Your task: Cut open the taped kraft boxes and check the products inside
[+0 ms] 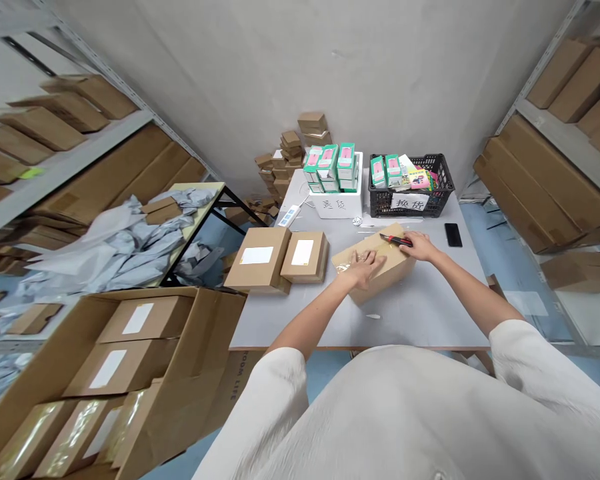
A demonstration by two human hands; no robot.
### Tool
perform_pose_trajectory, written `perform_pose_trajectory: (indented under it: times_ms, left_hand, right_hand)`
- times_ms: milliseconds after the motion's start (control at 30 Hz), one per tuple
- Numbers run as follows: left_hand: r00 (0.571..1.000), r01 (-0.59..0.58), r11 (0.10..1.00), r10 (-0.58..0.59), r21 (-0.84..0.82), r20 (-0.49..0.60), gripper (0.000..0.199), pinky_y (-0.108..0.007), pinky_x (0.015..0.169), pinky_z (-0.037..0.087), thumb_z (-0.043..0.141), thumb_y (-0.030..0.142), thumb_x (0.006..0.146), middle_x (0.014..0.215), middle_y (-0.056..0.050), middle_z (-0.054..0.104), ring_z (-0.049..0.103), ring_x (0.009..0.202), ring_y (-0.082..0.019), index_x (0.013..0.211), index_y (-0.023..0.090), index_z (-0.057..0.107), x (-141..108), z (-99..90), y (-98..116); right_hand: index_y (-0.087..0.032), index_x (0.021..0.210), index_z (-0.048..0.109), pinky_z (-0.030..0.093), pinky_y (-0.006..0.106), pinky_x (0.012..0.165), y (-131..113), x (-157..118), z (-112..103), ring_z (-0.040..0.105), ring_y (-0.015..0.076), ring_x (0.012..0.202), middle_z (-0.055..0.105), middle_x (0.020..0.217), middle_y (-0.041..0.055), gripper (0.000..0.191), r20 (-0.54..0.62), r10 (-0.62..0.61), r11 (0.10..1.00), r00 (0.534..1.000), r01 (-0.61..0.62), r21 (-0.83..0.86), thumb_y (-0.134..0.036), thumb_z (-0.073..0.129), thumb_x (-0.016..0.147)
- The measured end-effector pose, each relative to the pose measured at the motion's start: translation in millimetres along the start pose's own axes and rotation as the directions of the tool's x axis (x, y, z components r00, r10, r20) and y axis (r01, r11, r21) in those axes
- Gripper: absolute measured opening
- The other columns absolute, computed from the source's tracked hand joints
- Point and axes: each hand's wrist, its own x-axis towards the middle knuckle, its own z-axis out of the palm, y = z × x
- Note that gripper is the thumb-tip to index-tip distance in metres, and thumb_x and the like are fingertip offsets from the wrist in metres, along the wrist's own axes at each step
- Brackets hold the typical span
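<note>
On the grey table (420, 323), what lies between the hands?
— One cardboard box (380, 270), turned at an angle, with shiny tape on it. The left hand (364, 268) presses flat on its top, fingers spread.
And the right hand (420, 245)?
— It closes tightly around a red utility knife (396, 240), blade on the box.
What is near?
— Two smaller boxes (275, 260) at left, a black phone (453, 235) at right.

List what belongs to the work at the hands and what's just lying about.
In use: left hand pressing on a taped cardboard box; right hand gripping a red utility knife.

Lying about: black smartphone, power strip, two labelled cartons, black plastic crate.
</note>
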Motion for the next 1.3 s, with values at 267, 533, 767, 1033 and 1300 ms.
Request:
perform_pose_trajectory:
  times_ms: [267, 533, 767, 1033, 1300]
  left_hand:
    - [0.998, 0.009, 0.997, -0.004, 0.075, -0.059, 0.126, -0.077, 0.133, 0.003, 0.086, 0.016, 0.075, 0.185, -0.017, 0.020, 0.017, 0.171, -0.041, 0.176, 0.035, 0.014, -15.9, 1.7, -21.4]
    - [0.952, 0.047, 0.999, -0.052, -0.024, -0.301, 0.091, -0.055, 0.128, 0.032, 0.083, 0.057, 0.088, 0.154, -0.022, 0.054, 0.050, 0.147, -0.041, 0.161, 0.019, 0.043, 4.9, -1.8, 32.4]
    - [0.961, 0.020, 0.994, -0.049, -0.111, -0.272, 0.077, -0.050, 0.119, 0.043, 0.089, 0.044, 0.082, 0.148, -0.019, 0.055, 0.052, 0.143, -0.042, 0.148, 0.021, 0.056, 24.5, -6.3, 50.2]
    - [0.972, 0.015, 0.991, -0.045, -0.130, -0.232, 0.080, -0.049, 0.121, 0.041, 0.090, 0.041, 0.081, 0.150, -0.019, 0.053, 0.051, 0.144, -0.042, 0.149, 0.021, 0.054, 23.5, -13.2, 46.6]
    - [0.974, -0.020, 0.996, 0.000, -0.086, -0.225, 0.079, -0.050, 0.124, 0.038, 0.090, 0.041, 0.082, 0.146, -0.016, 0.055, 0.055, 0.139, -0.040, 0.150, 0.025, 0.054, 14.6, -15.0, 45.0]
  right_hand:
    - [-0.021, 0.117, 0.076, 0.052, 0.033, 0.089, -11.6, -32.0, -1.9, 0.072, 0.0278, 0.105, 0.081, 0.118, 0.0099, 0.032, 0.017, 0.051, 0.987, 0.999, -0.053, 0.150, -0.045, 0.066, 0.098]
    - [-0.022, 0.106, 0.077, 0.055, 0.035, 0.091, -5.7, -52.0, -4.1, 0.074, 0.0271, 0.102, 0.082, 0.111, 0.0088, 0.033, 0.034, 0.137, 0.932, 0.990, -0.141, 0.333, -0.052, 0.071, 0.096]
    - [-0.020, 0.111, 0.077, 0.056, 0.035, 0.079, 23.7, -66.5, -18.6, 0.074, 0.0261, 0.088, 0.080, 0.095, 0.0081, 0.056, 0.077, 0.106, 0.845, 0.991, -0.131, 0.519, -0.073, 0.063, 0.095]
    - [-0.020, 0.105, 0.074, 0.045, 0.029, 0.061, 42.9, -82.8, -51.2, 0.061, 0.0164, 0.061, 0.076, 0.082, 0.0056, 0.057, 0.237, 0.121, 0.834, 0.964, -0.228, 0.502, -0.075, 0.071, 0.090]
    - [-0.022, 0.097, 0.083, 0.043, 0.029, 0.066, 75.6, -66.3, -61.6, 0.061, 0.0195, 0.072, 0.073, 0.078, 0.0006, 0.056, 0.304, 0.031, 0.944, 0.952, -0.128, 0.304, -0.076, 0.074, 0.082]
